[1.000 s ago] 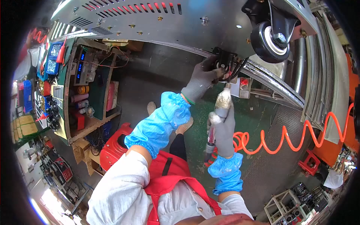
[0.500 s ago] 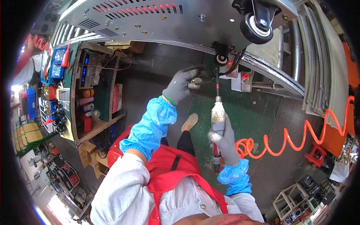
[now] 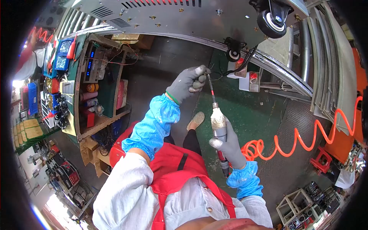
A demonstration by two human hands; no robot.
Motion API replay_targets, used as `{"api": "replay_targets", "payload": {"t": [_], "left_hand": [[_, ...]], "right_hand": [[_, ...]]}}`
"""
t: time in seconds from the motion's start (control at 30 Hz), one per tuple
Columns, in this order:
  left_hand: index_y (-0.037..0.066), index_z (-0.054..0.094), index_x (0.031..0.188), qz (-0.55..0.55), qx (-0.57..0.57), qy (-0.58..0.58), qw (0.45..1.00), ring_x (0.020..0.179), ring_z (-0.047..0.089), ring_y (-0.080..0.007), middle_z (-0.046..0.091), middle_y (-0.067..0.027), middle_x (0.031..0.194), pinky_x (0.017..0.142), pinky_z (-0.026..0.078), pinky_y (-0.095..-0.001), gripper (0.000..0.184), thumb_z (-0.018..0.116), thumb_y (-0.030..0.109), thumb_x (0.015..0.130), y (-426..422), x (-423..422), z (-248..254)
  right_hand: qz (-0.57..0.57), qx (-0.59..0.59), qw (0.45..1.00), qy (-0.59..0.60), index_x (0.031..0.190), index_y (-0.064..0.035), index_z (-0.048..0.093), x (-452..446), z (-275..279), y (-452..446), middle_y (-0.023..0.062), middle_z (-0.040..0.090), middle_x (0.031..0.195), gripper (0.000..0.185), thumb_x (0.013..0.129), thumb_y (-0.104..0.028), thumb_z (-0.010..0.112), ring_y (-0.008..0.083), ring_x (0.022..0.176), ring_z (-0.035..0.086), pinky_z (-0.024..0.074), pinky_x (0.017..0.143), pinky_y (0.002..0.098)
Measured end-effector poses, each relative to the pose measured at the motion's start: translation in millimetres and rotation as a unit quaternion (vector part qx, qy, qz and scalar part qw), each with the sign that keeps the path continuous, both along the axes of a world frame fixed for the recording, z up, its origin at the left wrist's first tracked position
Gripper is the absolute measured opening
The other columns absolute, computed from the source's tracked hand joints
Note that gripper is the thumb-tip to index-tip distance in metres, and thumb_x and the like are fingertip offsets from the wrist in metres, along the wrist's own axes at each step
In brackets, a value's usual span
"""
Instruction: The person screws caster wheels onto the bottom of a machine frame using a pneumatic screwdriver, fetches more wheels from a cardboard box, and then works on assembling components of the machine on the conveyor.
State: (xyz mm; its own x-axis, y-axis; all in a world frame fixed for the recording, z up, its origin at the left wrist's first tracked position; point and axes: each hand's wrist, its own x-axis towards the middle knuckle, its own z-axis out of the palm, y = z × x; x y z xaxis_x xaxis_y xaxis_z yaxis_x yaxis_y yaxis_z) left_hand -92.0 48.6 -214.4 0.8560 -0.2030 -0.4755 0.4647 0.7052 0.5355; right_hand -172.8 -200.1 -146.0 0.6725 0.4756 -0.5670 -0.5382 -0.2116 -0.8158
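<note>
The pneumatic screwdriver, near centre, is gripped by the right hand, fingers wrapped round its body; its bit is directed just short of 12 o'clock. At 11 o'clock from the body, the left hand is held with fingers curled beside the bit's tip; whether anything is pinched cannot be told. Black caster noted at 12 o'clock, beyond the bit

Green floor under a beige shoe, bench at left, blue trays on top, red box inside
</note>
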Motion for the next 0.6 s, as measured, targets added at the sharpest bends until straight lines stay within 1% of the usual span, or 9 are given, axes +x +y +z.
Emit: {"api": "replay_targets", "payload": {"t": [0.2,0.27,0.3,0.4,0.43,0.47,0.5,0.57,0.6], "left_hand": [[0.000,0.056,0.108,-0.035,0.019,-0.023,0.999,0.049,0.034,-0.0024,0.045,0.0034,0.067,0.040,0.026,-0.0174,0.034,0.055,0.032,0.099,1.2,-0.5,3.6],[0.000,0.056,0.107,-0.045,0.044,-0.023,0.998,0.049,0.034,-0.0024,0.045,0.0035,0.066,0.040,0.026,-0.0175,0.034,0.055,0.032,0.099,2.2,0.2,2.8],[-0.001,0.056,0.107,-0.057,0.068,-0.024,0.996,0.049,0.035,-0.0025,0.045,0.0037,0.065,0.040,0.026,-0.0176,0.033,0.055,0.031,0.099,2.7,0.9,2.9],[0.000,0.057,0.105,-0.074,0.089,-0.023,0.993,0.049,0.035,-0.0026,0.045,0.0035,0.064,0.041,0.026,-0.0177,0.033,0.057,0.032,0.097,7.6,3.3,5.9],[0.000,0.057,0.105,-0.074,0.089,-0.022,0.993,0.049,0.035,-0.0026,0.045,0.0035,0.064,0.041,0.026,-0.0177,0.033,0.057,0.032,0.097,8.9,2.1,4.1],[0.001,0.057,0.105,-0.067,0.062,-0.048,0.995,0.049,0.035,-0.0027,0.045,0.0034,0.064,0.041,0.027,-0.0180,0.034,0.059,0.033,0.096,9.9,0.5,1.3],[0.001,0.057,0.105,-0.061,0.035,-0.074,0.995,0.049,0.035,-0.0029,0.045,0.0034,0.064,0.042,0.027,-0.0182,0.035,0.060,0.035,0.095,10.3,-0.1,-0.5],[0.002,0.058,0.105,-0.055,0.042,-0.071,0.995,0.049,0.035,-0.0030,0.044,0.0036,0.064,0.043,0.027,-0.0187,0.035,0.060,0.036,0.095,7.7,1.4,1.1],[0.003,0.058,0.105,-0.046,0.050,-0.068,0.995,0.049,0.035,-0.0030,0.044,0.0039,0.063,0.043,0.028,-0.0192,0.036,0.060,0.037,0.095,6.0,3.8,4.2]], "right_hand": [[0.031,-0.020,0.999,-0.040,0.147,-0.0024,0.030,-2.5,-4.5,1.0,0.0043,0.053,0.110,0.094,0.069,-0.030,0.075,0.0115,0.089,0.051,0.0447,0.078,0.0262],[0.047,-0.019,0.999,-0.018,0.147,0.0004,0.028,-1.4,-5.5,-1.1,0.0123,0.051,0.128,0.098,0.071,-0.036,0.077,0.0189,0.110,0.053,0.0430,0.094,0.0322],[0.048,-0.019,0.999,-0.017,0.147,0.0004,0.028,-1.1,-5.9,-1.8,0.0123,0.051,0.128,0.098,0.071,-0.036,0.077,0.0189,0.110,0.053,0.0430,0.094,0.0322],[0.035,-0.006,0.999,-0.012,0.145,-0.0002,0.031,3.3,-4.8,-6.5,0.0141,0.057,0.112,0.095,0.071,-0.039,0.076,0.0189,0.094,0.059,0.0498,0.080,0.0318],[0.020,0.081,0.990,0.112,0.142,-0.0019,0.035,8.7,-0.5,-12.0,0.0139,0.058,0.100,0.089,0.072,-0.041,0.074,0.0188,0.081,0.059,0.0502,0.068,0.0317],[0.004,0.167,0.958,0.234,0.139,-0.0035,0.038,11.5,1.6,-14.9,0.0137,0.058,0.088,0.082,0.074,-0.042,0.071,0.0187,0.067,0.058,0.0506,0.057,0.0316],[0.004,0.167,0.958,0.235,0.139,-0.0035,0.038,9.1,-5.0,-15.5,0.0137,0.058,0.088,0.082,0.074,-0.042,0.071,0.0187,0.067,0.058,0.0506,0.057,0.0316],[-0.100,0.445,0.790,0.410,0.133,-0.0068,0.043,1.5,-27.7,-17.9,0.0110,0.052,0.069,0.071,0.077,-0.043,0.067,0.0173,0.049,0.049,0.0433,0.040,0.0298],[-0.091,0.480,0.763,0.424,0.131,-0.0082,0.044,3.0,-32.3,-14.7,0.0106,0.054,0.071,0.063,0.080,-0.041,0.064,0.0167,0.049,0.050,0.0458,0.043,0.0293]]}}
